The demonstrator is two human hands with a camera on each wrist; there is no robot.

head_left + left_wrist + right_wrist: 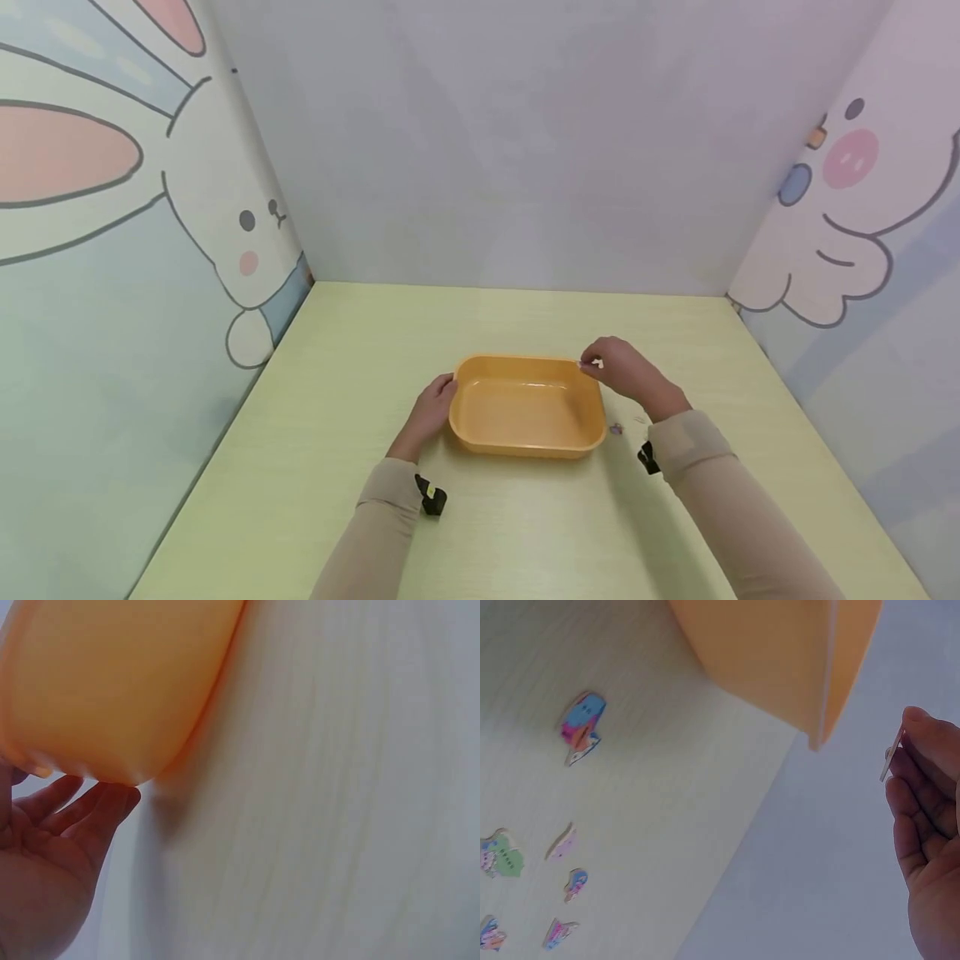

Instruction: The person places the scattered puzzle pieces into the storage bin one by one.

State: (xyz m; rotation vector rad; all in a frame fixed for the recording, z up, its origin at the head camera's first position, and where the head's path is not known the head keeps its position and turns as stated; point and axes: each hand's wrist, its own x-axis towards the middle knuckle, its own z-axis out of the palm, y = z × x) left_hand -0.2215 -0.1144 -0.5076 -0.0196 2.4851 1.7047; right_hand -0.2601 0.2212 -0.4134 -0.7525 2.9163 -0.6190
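An orange rectangular tray (525, 412) sits on the table, its visible inside bare. My left hand (432, 407) grips its left end, with fingertips against the outer wall (97, 697) in the left wrist view. Above the tray's far right corner, my right hand (628, 371) pinches a thin flat cutout (890, 755) between thumb and fingers. That cutout is seen edge-on, so its picture is hidden. Right of the tray, a blue, pink and orange cutout (581, 724) lies on the table among several smaller printed ones, including a green one (508, 859).
The pale yellow-green table (360, 333) meets a plain grey wall (495, 167) at the back. Side walls carry cartoon drawings, a rabbit (217, 217) on the left and a white figure (862, 208) on the right. Black wrist devices (431, 495) sit by the cuffs.
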